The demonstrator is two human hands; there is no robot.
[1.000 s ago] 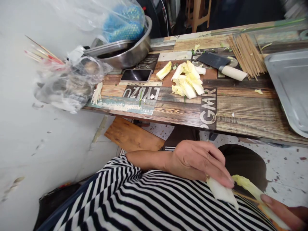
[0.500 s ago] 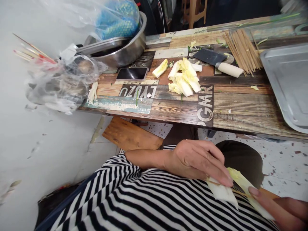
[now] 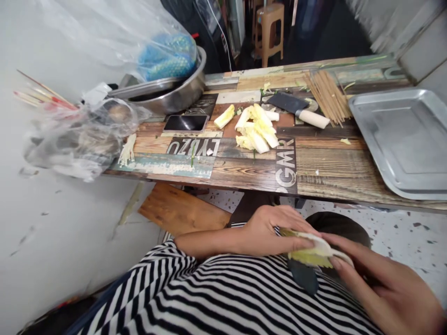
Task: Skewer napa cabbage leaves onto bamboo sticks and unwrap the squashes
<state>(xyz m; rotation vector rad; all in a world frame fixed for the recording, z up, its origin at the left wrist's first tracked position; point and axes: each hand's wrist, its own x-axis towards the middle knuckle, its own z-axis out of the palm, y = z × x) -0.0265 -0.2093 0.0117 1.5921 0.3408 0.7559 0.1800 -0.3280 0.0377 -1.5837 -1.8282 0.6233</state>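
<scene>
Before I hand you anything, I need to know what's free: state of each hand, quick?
Left hand: closed, holding cabbage.
Right hand: closed, pinching the cabbage's other end.

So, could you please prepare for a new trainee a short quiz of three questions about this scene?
1. True or false: the left hand and the right hand both touch the held cabbage leaf.
2. Which thing lies between the cabbage pile and the bundle of sticks?
A) basin
B) cleaver
C) phone
3. Fill in: seen in the picture, the metal tray is near the ____ end of the table.

Key: 1. True; 2. B; 3. right
</scene>
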